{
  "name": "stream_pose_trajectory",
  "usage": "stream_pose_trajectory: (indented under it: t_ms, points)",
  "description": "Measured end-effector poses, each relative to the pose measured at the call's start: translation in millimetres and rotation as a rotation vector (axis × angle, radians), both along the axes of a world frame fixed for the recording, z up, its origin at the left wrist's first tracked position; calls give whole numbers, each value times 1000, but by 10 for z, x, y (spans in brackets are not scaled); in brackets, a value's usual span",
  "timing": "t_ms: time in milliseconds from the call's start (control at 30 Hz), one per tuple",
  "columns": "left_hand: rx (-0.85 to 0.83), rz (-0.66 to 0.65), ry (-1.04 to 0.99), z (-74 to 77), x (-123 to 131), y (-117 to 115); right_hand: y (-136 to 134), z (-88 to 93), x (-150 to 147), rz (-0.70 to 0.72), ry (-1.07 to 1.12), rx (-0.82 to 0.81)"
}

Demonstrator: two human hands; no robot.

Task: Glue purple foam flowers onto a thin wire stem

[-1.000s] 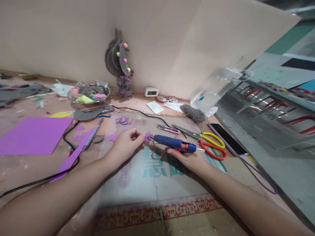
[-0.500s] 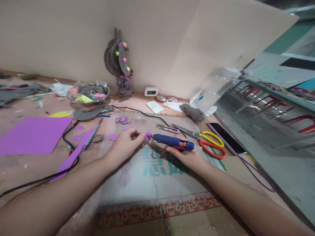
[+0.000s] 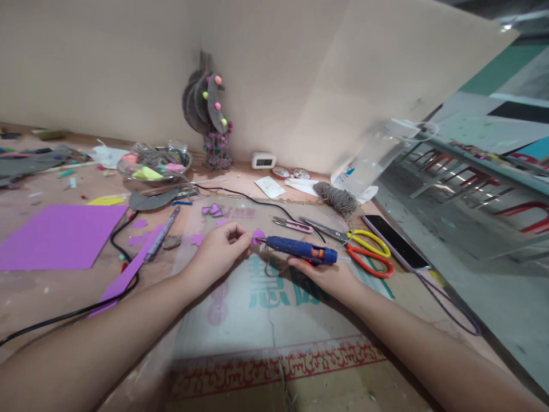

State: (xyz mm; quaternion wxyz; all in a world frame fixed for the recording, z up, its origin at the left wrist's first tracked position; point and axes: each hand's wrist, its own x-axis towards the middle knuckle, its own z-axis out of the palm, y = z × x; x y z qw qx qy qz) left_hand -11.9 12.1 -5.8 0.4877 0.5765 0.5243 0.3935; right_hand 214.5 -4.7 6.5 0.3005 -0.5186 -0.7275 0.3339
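Between its thumb and fingers, my left hand [image 3: 225, 246] pinches a small purple foam piece [image 3: 258, 236]. My right hand [image 3: 319, 273] is wrapped round a blue glue gun [image 3: 300, 249], whose tip points left and meets the purple piece. Both hands are over a printed cardboard sheet [image 3: 257, 326]. More purple cut-outs [image 3: 212, 210] lie behind my left hand. A purple sheet [image 3: 60, 236] and a purple strip [image 3: 124, 277] rest at the left, with a pen [image 3: 162, 234] beside the strip.
Scissors [image 3: 369, 252], a snipper [image 3: 293, 224] and a phone [image 3: 397, 241] lie to the right. Behind are grey yarn [image 3: 337, 197], a bottle [image 3: 371, 157], a small clock [image 3: 263, 161], a bowl of scraps [image 3: 154, 163] and a grey felt decoration [image 3: 208, 114]. A black cord [image 3: 64, 315] crosses the left side.
Both hands keep almost the same position. The glue gun's body has shifted very slightly, its tip still at the purple piece.
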Motion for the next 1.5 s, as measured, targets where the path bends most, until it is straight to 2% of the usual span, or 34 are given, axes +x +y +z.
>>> stream_pose_trajectory:
  t_ms: [1100,1500]
  points:
    - [-42,17,-103,26,0,24,24,-91,21,-76,32,13]
    - [-46,-1,-91,28,-2,20,25,-28,2,-106,-2,61]
